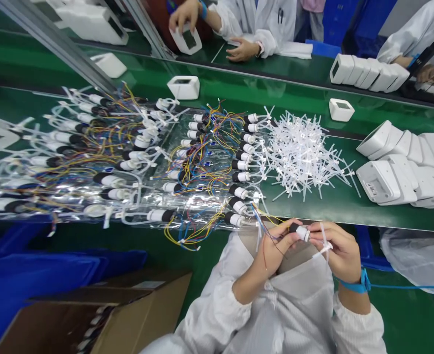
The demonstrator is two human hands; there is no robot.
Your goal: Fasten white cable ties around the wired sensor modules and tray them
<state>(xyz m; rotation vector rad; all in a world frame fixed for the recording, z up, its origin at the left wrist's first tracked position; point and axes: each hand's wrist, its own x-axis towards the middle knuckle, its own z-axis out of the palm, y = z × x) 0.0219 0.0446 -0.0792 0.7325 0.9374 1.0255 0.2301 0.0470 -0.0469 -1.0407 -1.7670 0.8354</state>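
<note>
Just below the table's near edge, my left hand (274,250) pinches a small black-and-white cylindrical part (300,231) with thin coloured wires (266,228) trailing from it. My right hand (340,250) is closed on the part's white end and on a white cable tie (324,246) that sticks up between its fingers. A blue wrist strap (359,284) circles my right wrist. On the green table (349,204) ahead lies a heap of white cable ties (301,152). Left of the heap, rows of the same wired parts (202,167) rest on a clear plastic sheet.
White plastic housings (401,164) are stacked at the right, more stand at the far right (367,73), and single ones (341,109) dot the belt. Other people in white coats work across the table (253,29). An open cardboard box (102,314) and blue bins (36,275) sit at my lower left.
</note>
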